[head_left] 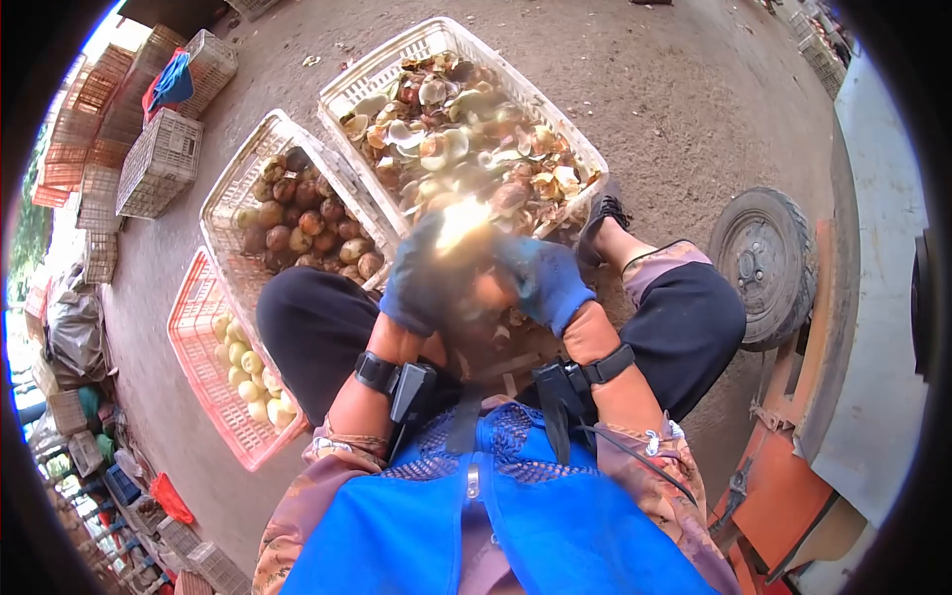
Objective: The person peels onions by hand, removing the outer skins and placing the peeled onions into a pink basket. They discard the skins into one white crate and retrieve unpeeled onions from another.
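Both hands wear blue gloves and meet in front of my knees, near the close edge of a white crate (pixel 464 38) filled with peels and skins (pixel 446 129). My left hand (pixel 421 278) is closed around something I cannot make out, hidden by bright glare and blur. Close beside it, my right hand (pixel 545 278) has its fingers curled inward, and what they hold is hidden too. To the left of the hands, a second white crate (pixel 230 188) contains brown-red round produce (pixel 309 223). Pale peeled pieces (pixel 246 372) lie in a pink crate (pixel 203 397) at the lower left.
A wheel with a tire (pixel 762 268) is at the right, by an orange metal frame (pixel 783 496) and a grey panel (pixel 873 297). Stacked crates (pixel 159 164) stand at the upper left. My knees flank the hands.
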Motion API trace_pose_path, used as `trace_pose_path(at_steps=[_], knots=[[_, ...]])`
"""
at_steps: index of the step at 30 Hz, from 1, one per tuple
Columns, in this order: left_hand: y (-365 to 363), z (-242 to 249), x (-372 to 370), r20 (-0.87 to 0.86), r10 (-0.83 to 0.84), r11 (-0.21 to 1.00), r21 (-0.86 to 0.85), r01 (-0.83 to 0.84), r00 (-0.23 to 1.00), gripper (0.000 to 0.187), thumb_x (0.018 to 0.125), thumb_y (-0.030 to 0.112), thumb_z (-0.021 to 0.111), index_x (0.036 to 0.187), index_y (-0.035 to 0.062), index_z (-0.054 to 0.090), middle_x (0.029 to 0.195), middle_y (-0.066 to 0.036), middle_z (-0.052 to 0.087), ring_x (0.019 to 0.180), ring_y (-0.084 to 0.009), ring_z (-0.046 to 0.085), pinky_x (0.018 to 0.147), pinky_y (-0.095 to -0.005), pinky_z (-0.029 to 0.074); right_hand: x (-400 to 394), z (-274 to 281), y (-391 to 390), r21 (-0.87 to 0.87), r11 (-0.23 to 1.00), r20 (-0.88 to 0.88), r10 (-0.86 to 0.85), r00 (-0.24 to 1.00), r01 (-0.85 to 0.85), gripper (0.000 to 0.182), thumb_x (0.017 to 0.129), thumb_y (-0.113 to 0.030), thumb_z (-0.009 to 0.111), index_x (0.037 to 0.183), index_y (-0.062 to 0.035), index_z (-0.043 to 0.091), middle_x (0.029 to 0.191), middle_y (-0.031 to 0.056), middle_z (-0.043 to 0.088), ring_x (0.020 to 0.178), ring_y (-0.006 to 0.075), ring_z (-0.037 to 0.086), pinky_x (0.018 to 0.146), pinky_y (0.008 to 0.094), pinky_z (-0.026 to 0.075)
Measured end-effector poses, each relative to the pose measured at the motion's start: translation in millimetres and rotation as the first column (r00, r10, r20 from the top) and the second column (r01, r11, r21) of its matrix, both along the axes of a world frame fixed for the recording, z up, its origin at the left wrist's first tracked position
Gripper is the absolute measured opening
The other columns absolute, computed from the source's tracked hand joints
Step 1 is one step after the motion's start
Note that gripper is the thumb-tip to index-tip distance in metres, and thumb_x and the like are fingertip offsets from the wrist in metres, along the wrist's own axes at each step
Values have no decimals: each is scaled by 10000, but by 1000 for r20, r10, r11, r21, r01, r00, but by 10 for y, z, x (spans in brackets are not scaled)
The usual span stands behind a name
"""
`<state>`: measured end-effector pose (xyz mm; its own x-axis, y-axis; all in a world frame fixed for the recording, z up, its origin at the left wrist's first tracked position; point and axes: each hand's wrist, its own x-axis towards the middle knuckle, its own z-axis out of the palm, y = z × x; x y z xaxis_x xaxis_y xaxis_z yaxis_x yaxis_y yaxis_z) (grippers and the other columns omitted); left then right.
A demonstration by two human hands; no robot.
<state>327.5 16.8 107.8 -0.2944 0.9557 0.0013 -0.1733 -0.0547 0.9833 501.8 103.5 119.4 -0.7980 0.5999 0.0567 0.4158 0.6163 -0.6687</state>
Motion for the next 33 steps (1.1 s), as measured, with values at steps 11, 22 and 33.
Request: trace_pose_path(at_steps=[11, 22, 33], knots=[[81, -145, 26, 456, 37, 998, -62, -10, 889, 332, 988, 305, 554, 1214, 62, 585, 1075, -96, 669, 1024, -213, 661, 862, -332, 560, -226, -309, -205, -91, 974, -52, -211, 976, 206, 206, 846, -222, 612, 981, -69, 581, 863, 193, 644, 777, 373, 652, 685, 466, 518], [135, 19, 80, -562, 70, 997, 1, -83, 824, 465, 784, 26, 793, 1207, -2, 603, 1111, -73, 653, 1000, -132, 634, 849, -280, 541, -70, -313, 15, -63, 998, -298, -37, 954, 18, 178, 876, -125, 525, 910, -30, 672, 839, 225, 660, 736, 389, 644, 666, 476, 516], [62, -76, 97, 78, 184, 967, -190, -167, 980, 418, 813, 10, 675, 1224, -17, 607, 1017, -76, 707, 851, -172, 692, 769, -296, 576, -113, -266, -265, -170, 954, -61, -262, 963, 249, 176, 903, -169, 564, 1020, -43, 600, 749, 216, 634, 702, 386, 651, 612, 473, 518]])
